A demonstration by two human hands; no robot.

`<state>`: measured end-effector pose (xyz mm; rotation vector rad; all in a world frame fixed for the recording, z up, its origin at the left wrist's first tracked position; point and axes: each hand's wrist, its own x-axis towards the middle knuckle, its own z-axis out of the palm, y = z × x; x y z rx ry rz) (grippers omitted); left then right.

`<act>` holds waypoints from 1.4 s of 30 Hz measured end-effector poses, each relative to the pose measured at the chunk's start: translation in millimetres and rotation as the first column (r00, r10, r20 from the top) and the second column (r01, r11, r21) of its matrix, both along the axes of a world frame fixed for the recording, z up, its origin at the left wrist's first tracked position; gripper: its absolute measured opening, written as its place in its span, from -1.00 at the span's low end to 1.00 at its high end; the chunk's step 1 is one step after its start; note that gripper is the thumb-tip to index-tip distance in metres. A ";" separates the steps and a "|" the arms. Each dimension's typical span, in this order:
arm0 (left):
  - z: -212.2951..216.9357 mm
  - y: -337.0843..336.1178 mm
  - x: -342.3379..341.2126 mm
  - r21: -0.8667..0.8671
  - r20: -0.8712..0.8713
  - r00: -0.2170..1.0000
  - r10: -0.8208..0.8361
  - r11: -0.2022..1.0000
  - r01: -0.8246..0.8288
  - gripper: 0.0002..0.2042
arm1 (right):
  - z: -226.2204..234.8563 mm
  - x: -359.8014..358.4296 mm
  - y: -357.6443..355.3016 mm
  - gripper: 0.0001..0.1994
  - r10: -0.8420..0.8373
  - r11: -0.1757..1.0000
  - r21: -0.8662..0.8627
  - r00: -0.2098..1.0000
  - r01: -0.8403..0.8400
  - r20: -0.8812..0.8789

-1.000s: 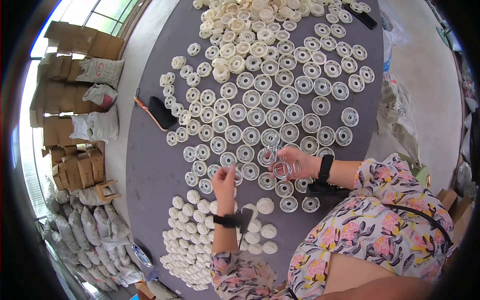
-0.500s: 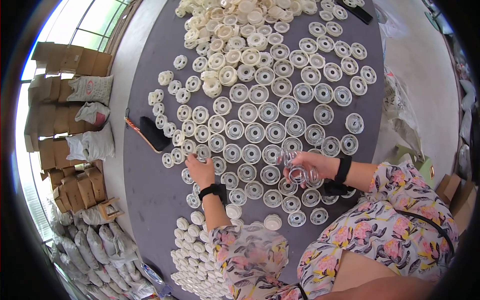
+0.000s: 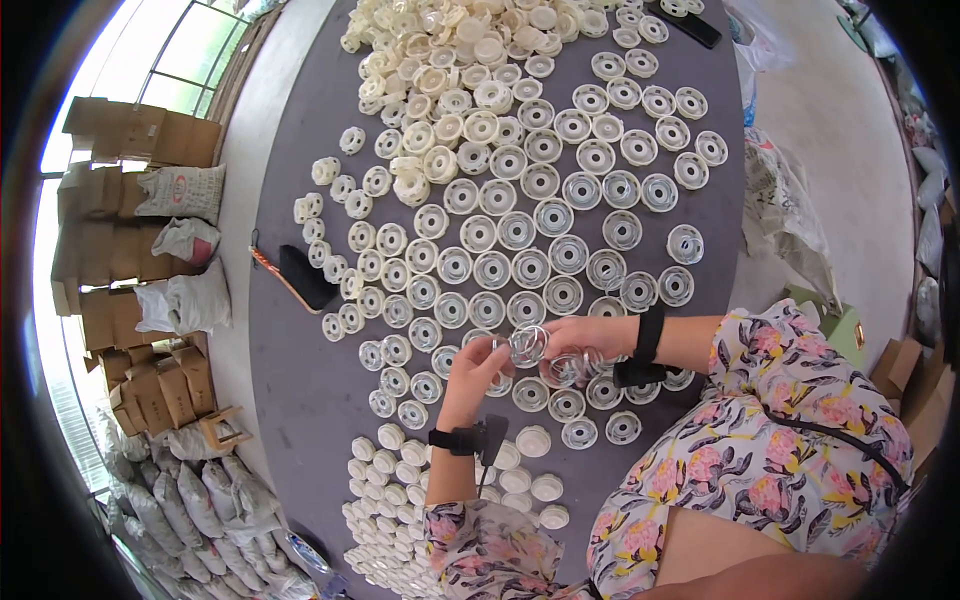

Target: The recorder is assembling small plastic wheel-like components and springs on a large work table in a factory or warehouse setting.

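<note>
My right hand (image 3: pixel 592 338) is closed around several clear, round plastic pieces (image 3: pixel 566 370). One more clear round piece (image 3: pixel 528 345) stands out between my two hands, at the right hand's fingertips. My left hand (image 3: pixel 476 374) is close beside it, thumb and fingers pinched on what looks like the edge of a clear ring; the fingers partly hide it. Below and around both hands lie rows of white round plastic rings (image 3: pixel 492 269), many with a clear insert and a dark centre hole. Both wrists wear black bands.
A heap of loose cream rings (image 3: pixel 470 50) covers the far end of the grey table (image 3: pixel 310 400). White caps (image 3: pixel 385 530) cluster at the near left. A black brush (image 3: pixel 305 278) lies at the left edge, a dark phone (image 3: pixel 690 27) at the far right. Boxes (image 3: pixel 140 130) and sacks stand beyond.
My left hand has moved right, from over the rings at the left to beside my right hand. My right hand has shifted slightly left, still holding the clear pieces.
</note>
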<state>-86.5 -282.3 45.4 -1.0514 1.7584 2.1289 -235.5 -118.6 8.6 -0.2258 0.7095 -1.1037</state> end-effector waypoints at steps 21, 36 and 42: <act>-81.2 -167.2 -39.0 -0.953 0.095 0.899 0.427 0.299 -0.041 -0.49 | 0.4 -51.4 24.2 -0.70 -0.394 0.911 0.027 0.888 0.412 -0.235; -59.3 93.3 -126.4 -0.921 -0.098 0.763 -0.639 0.348 0.173 -0.70 | 11.0 -107.6 112.4 -0.73 -0.544 0.817 0.162 0.833 0.554 -0.105; -51.7 59.2 -122.2 -0.463 -0.286 0.951 -0.117 0.886 -0.030 -0.87 | 9.1 -123.7 122.0 -0.73 -0.420 0.849 0.208 0.859 0.485 -0.292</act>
